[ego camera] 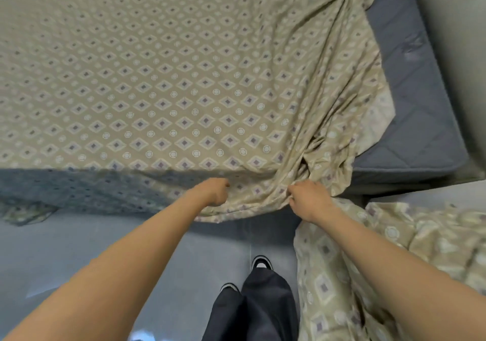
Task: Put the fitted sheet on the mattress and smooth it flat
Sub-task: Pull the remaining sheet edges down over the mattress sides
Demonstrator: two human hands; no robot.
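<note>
A beige fitted sheet (163, 83) with a diamond-and-circle print lies over most of the grey-blue mattress (410, 99). It is flat on the left and bunched into long folds toward the near right corner. The mattress's right side and near right corner are bare. My left hand (214, 192) grips the sheet's hanging near edge with curled fingers. My right hand (309, 200) clutches a gathered bunch of the sheet at the near edge, close to the bare corner.
More cloth of the same print (394, 261) lies heaped on the grey floor (79, 248) at the right, beside my legs and shoes (259, 261). A pale wall (457, 38) runs along the mattress's right side. The sheet's near left edge hangs in shadow.
</note>
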